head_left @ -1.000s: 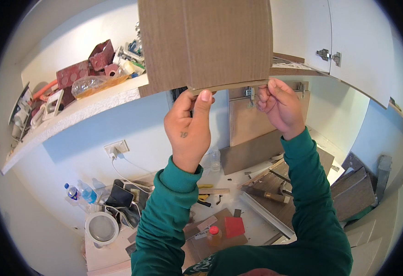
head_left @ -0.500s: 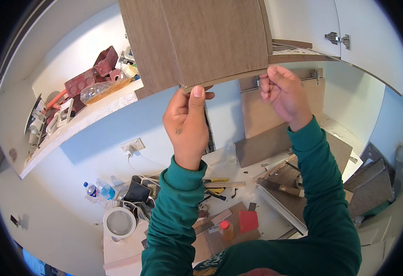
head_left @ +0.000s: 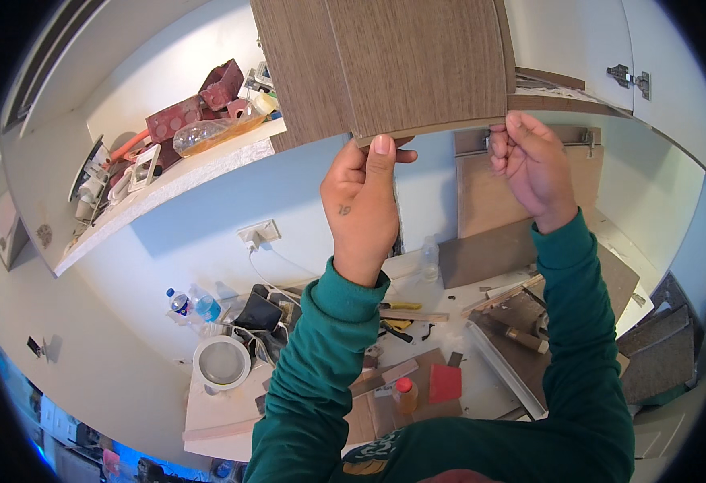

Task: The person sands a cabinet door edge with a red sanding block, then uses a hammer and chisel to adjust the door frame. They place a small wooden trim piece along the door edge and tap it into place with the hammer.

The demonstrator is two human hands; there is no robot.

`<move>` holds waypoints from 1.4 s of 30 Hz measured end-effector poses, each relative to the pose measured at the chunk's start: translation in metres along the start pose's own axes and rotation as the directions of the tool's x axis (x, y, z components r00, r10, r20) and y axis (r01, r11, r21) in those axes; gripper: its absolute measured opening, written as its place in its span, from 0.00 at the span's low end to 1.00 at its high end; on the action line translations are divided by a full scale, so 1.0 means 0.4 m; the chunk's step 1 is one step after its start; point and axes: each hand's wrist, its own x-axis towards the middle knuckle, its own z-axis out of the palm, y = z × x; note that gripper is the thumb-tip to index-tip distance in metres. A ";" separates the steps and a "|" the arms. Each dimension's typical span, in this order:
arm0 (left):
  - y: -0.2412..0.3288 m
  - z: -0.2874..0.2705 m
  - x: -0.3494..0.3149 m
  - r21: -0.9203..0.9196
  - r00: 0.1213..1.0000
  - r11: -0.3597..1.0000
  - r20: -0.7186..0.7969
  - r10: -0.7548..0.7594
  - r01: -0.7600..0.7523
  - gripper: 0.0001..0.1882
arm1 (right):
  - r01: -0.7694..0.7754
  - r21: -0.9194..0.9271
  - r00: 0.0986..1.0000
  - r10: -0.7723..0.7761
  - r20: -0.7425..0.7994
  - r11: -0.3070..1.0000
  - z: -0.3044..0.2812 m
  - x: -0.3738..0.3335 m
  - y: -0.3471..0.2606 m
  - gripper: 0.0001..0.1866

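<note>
A brown wood-grain cabinet door (head_left: 425, 64) hangs at the top middle, with a thin, paler strip along its lower edge. At the lower left corner of this door, my left hand (head_left: 363, 205) is closed on the edge, thumb in front and fingers behind. My right hand (head_left: 534, 165) is closed in a pinch at the lower right corner, its fingertips against the edge. Part of that grip is hidden by the curled fingers. Both arms reach up in green sleeves.
Left of the door, an open shelf (head_left: 168, 189) holds maroon boxes (head_left: 177, 119) and a plastic bottle (head_left: 208, 135). A hinged white door (head_left: 675, 72) stands at right. The worktop below carries a round light (head_left: 222, 362), a hammer (head_left: 522, 338), wood panels (head_left: 486, 253) and a red-capped bottle (head_left: 405, 396).
The whole view has swung a little to the left, so everything sits farther right in the picture. Both hands keep their places at the door's lower corners.
</note>
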 end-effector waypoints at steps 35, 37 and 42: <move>0.267 0.063 0.098 0.407 0.407 -0.022 0.910 -0.081 -0.913 0.17 | -0.213 0.499 0.951 0.295 -0.092 0.840 0.070 -0.314 0.406 0.17; 0.224 0.060 0.136 0.358 0.367 -0.109 0.927 -0.081 -0.927 0.16 | -0.170 0.509 0.962 0.255 -0.101 0.844 0.075 -0.296 0.412 0.16; 0.190 0.071 0.210 0.240 0.265 -0.183 0.956 -0.126 -0.953 0.16 | -0.092 0.499 0.983 0.160 -0.095 0.861 0.115 -0.254 0.448 0.10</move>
